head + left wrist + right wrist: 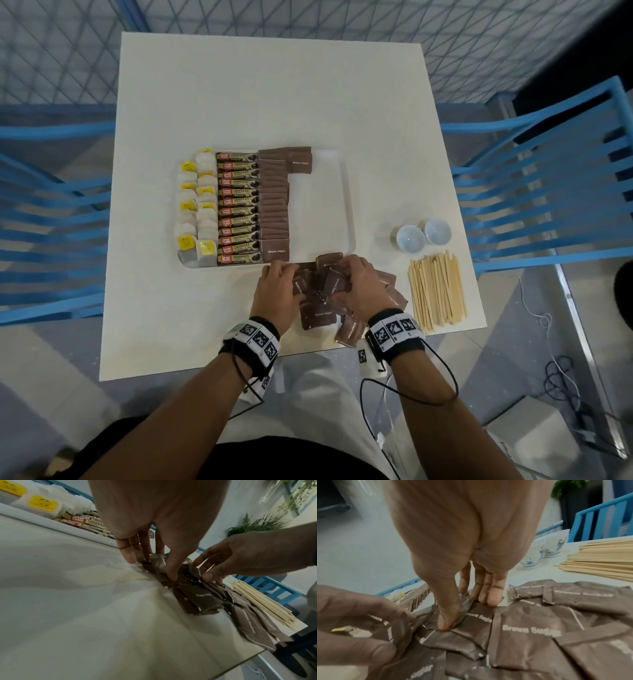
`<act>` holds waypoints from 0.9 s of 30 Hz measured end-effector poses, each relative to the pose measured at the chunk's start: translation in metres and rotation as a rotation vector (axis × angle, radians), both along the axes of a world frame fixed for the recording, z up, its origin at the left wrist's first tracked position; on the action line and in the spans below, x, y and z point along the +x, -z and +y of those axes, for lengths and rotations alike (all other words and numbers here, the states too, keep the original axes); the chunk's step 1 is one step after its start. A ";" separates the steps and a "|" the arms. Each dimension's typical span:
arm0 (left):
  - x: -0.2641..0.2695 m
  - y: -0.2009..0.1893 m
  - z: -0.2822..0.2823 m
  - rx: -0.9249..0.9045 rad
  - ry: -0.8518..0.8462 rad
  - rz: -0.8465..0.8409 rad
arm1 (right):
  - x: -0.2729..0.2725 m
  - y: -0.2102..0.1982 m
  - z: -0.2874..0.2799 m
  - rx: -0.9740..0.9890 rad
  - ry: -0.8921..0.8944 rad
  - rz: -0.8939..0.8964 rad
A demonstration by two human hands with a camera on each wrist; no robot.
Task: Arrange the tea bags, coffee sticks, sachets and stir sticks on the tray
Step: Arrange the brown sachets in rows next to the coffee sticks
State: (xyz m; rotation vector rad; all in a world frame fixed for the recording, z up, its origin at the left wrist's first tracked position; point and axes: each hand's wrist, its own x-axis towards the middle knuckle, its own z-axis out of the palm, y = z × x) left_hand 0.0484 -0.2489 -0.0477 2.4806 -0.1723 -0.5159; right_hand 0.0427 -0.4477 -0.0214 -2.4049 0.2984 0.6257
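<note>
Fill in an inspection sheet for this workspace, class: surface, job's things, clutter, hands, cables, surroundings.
Surface: white table.
Job's things: tray holds tea bags, coffee sticks, a sachet column; loose brown sugar sachets and stir sticks lie off it.
Clutter: two cups.
Hands: left hand and right hand both pinch loose sachets.
Cables: wrist leads; floor cable.
Surroundings: blue chairs; potted ferns.
</note>
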 end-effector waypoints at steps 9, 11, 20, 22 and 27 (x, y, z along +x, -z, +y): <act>0.008 -0.003 0.007 -0.004 -0.096 0.003 | 0.006 -0.002 0.000 -0.022 -0.022 0.021; 0.007 -0.004 0.007 -0.056 -0.136 0.041 | 0.007 -0.003 0.000 -0.030 -0.063 0.011; 0.032 -0.017 0.014 -0.279 -0.335 0.091 | 0.030 -0.018 -0.005 0.085 0.076 -0.010; 0.044 -0.021 0.016 -0.368 -0.446 0.204 | 0.044 -0.025 -0.007 0.148 0.109 -0.066; 0.076 -0.039 0.011 -0.826 -0.706 0.520 | 0.083 -0.050 -0.001 0.485 0.245 -0.145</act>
